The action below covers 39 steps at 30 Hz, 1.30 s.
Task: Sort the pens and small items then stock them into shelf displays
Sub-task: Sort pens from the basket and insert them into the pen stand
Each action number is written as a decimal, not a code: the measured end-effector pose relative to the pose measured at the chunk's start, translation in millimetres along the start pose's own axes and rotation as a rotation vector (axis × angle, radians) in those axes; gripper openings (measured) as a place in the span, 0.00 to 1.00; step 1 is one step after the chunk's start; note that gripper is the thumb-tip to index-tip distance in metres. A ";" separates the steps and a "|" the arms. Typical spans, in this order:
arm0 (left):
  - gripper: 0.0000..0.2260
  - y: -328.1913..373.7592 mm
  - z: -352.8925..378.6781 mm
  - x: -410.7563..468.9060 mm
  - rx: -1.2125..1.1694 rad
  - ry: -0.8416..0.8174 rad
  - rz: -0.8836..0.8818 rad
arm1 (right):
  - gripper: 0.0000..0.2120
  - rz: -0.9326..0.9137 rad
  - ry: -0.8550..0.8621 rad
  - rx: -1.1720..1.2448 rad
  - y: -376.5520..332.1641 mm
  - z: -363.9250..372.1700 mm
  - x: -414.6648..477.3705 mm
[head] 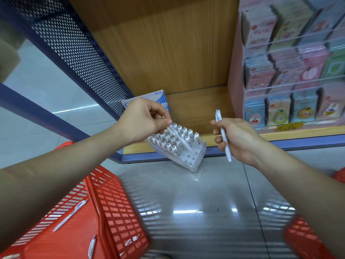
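Now, lower left: red basket [115,202], loose white pens [70,214] lying inside, likely unsorted stock. Centre: left hand [143,118] pinches a slim white pen [179,140] by its top, angling it toward a free hole in the clear pen rack [194,157], tilted at the shelf edge, mostly filled. Right of centre: right hand [239,139] curled round a second white pen [224,139], probably queued next.
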State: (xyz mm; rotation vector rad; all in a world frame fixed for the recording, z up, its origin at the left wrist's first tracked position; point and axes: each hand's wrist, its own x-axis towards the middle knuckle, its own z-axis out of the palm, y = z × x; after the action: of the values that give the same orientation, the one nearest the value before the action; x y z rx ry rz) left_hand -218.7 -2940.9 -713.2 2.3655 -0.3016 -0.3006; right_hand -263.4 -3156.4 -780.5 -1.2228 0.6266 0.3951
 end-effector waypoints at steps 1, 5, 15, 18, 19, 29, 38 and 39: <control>0.02 -1.5 3.3 -1.5 0.101 0.007 0.038 | 0.09 0.008 -0.028 -0.009 0.7 -0.1 -1.0; 0.03 -3.3 15.9 -7.7 0.309 0.009 0.148 | 0.07 0.006 -0.089 -0.116 1.2 0.3 -4.3; 0.05 -11.6 41.1 -10.6 0.490 -0.060 0.391 | 0.11 -0.009 -0.103 0.032 -1.9 3.7 -6.1; 0.05 -14.4 44.5 -7.8 0.493 -0.101 0.364 | 0.11 0.013 -0.146 0.017 -1.5 4.2 -8.6; 0.05 -15.7 45.0 -6.5 0.489 -0.105 0.365 | 0.11 0.015 -0.155 0.002 -1.5 4.2 -8.9; 0.09 -25.5 56.9 8.9 0.479 -0.088 0.323 | 0.09 -0.088 -0.182 0.029 -0.2 3.8 -5.8; 0.12 -29.3 56.8 5.4 0.561 -0.117 0.327 | 0.06 -0.128 -0.177 0.000 -0.5 2.1 -7.8; 0.11 -27.1 54.0 4.2 0.518 -0.105 0.304 | 0.06 -0.129 -0.176 -0.013 -0.4 1.9 -7.5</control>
State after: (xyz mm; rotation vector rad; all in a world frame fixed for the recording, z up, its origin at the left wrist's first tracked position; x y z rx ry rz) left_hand -227.3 -2957.1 -770.9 2.7566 -0.8684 -0.2187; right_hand -268.5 -3154.4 -775.1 -1.2184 0.3927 0.3937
